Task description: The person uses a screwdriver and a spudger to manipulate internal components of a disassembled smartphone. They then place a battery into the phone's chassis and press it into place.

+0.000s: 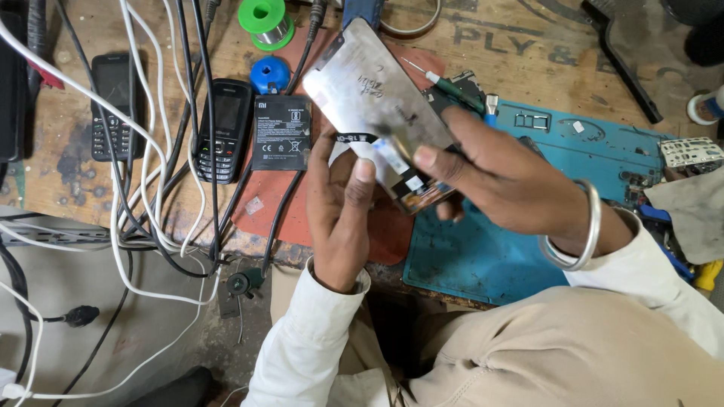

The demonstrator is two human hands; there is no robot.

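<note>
Scarred wooden workbench (68,128) carries tangled cables at nine o'clock, two keypad phones (223,130), a black battery (280,133) and a blue mat (483,256). At centre, the left hand (341,218) pinches the lower end of a phone screen panel (373,94). The right hand (501,177), at three o'clock, clamps its edge.

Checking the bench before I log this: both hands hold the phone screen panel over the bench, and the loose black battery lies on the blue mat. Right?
Not quite. The head view shows the black battery on the red mat, beside the keypad phone, not on the blue mat. The left hand and right hand do hold the screen panel.
</note>
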